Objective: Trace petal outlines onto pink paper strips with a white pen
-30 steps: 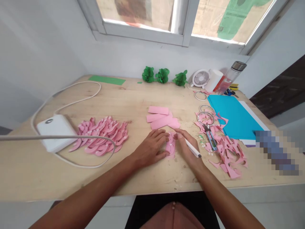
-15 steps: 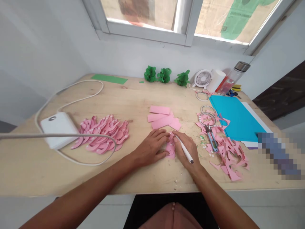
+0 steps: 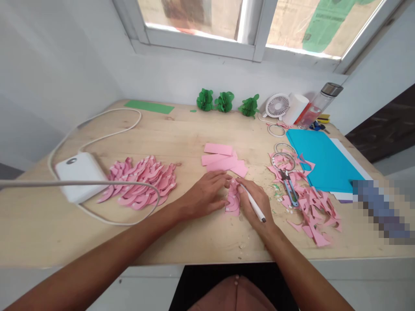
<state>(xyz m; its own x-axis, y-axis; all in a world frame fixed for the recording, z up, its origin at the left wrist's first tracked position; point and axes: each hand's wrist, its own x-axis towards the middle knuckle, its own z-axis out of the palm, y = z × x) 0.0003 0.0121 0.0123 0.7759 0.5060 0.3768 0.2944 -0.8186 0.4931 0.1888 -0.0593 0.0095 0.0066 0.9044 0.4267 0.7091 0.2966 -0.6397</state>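
A small pink paper strip (image 3: 232, 206) lies on the table between my hands, with a curved cut-out shape or outline on it. My right hand (image 3: 262, 201) is closed around a white pen (image 3: 254, 204); its dark end points back toward me, and its other end is hidden by my fingers at the paper's right edge. Beside the paper's left edge rests my left hand (image 3: 204, 194), thumb and fingers apart with nothing gripped. Just beyond my hands, several pink paper rectangles (image 3: 218, 163) overlap one another.
Left is a pile of curved pink cut-outs (image 3: 142, 181), beside a white power bank (image 3: 79, 175) and its cable. To the right are pink scraps (image 3: 316, 211), small blue-handled scissors (image 3: 291, 189), tape rings (image 3: 283, 161) and a blue folder (image 3: 320, 157). Green paper ornaments (image 3: 224, 102) and a fan (image 3: 278, 106) stand behind.
My left hand has shifted slightly left, off the pink strip, and its fingers have lifted and spread, uncovering more of the paper. My right hand still holds the pen in nearly the same place.
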